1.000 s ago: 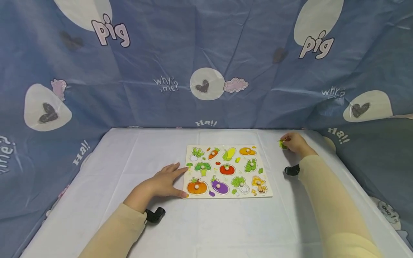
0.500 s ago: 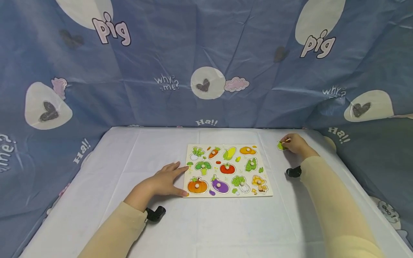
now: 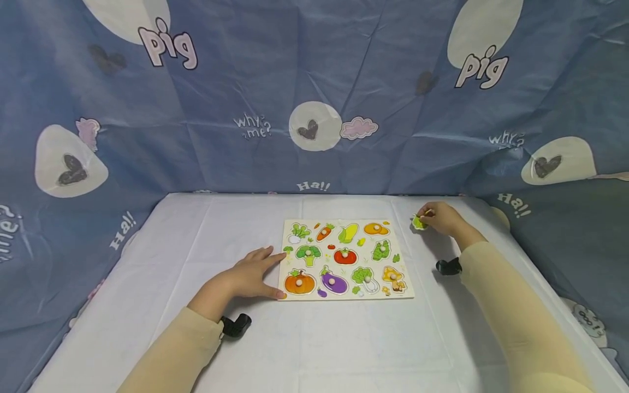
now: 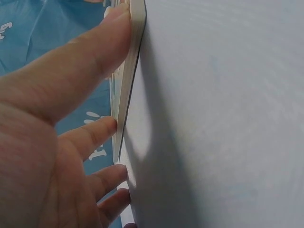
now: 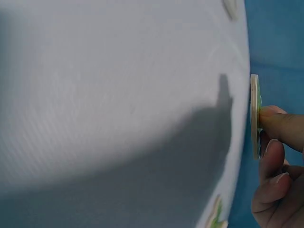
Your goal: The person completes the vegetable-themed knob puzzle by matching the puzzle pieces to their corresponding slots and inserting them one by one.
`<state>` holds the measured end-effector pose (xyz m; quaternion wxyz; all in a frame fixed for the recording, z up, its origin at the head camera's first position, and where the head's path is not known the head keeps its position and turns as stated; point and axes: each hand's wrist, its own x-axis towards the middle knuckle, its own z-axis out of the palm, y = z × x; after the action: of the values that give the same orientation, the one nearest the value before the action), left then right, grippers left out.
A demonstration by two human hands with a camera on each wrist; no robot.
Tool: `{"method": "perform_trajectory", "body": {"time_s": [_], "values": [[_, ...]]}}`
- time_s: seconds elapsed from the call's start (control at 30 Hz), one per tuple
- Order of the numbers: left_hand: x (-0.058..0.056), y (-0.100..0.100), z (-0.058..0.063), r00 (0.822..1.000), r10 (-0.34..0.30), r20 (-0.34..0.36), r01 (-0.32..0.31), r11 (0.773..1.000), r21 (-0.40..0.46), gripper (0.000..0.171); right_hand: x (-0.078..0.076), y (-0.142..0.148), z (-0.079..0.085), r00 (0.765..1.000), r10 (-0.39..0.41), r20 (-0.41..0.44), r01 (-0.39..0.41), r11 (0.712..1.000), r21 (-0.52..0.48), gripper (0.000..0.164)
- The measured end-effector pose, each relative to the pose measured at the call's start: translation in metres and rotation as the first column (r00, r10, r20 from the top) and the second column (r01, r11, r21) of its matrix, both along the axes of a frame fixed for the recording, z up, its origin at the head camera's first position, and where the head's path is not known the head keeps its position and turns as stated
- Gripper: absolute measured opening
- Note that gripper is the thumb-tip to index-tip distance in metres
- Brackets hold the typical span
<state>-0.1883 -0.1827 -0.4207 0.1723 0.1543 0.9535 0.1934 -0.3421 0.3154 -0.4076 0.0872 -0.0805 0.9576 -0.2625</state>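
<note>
A wooden peg puzzle board (image 3: pixel 339 301) with painted vegetables lies flat on the table. Most of its pictures carry a small round knob; the corn (image 3: pixel 349 233) and the turnip (image 3: pixel 297 233) show none. My left hand (image 3: pixel 248 277) is spread at the board's left edge, thumb at the near corner. In the left wrist view the thumb and forefinger of that hand (image 4: pixel 57 128) touch the edge, fingers extended. Beyond the board's right side, my right hand (image 3: pixel 442 219) pinches a green puzzle piece (image 3: pixel 419 223), held above the cloth. The right wrist view shows this piece (image 5: pixel 255 118) edge-on, fingertips on its painted face.
A white cloth (image 3: pixel 344 349) covers the table. Behind it hangs a blue printed curtain (image 3: pixel 236 158). At the bottom of the right wrist view lies another green-painted wooden piece (image 5: pixel 215 216). Each wrist wears a black device (image 3: pixel 237 326).
My right hand has shifted a little left toward the board with the puzzle piece, which shows more of its green face. The left hand and the board have stayed put.
</note>
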Motion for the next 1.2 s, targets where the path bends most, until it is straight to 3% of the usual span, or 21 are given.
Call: {"method": "perform_trajectory", "body": {"time_s": [0.5,0.83,1.2], "values": [[0.000,0.000,0.000,1.000,0.005,0.001,-0.005,1.000,0.004,0.104,0.025,-0.042,0.024,0.993,0.116,-0.027,-0.116,0.993,-0.012,0.013],[0.000,0.001,0.002,1.000,0.004,-0.001,-0.004,1.000,0.001,0.104,0.039,-0.076,0.028,0.981,0.191,-0.032,-0.190,0.981,0.028,0.009],[0.000,0.001,0.000,1.000,0.003,-0.010,-0.003,1.000,-0.001,0.103,0.044,-0.107,0.028,0.972,0.233,-0.032,-0.233,0.972,-0.001,0.009]]}}
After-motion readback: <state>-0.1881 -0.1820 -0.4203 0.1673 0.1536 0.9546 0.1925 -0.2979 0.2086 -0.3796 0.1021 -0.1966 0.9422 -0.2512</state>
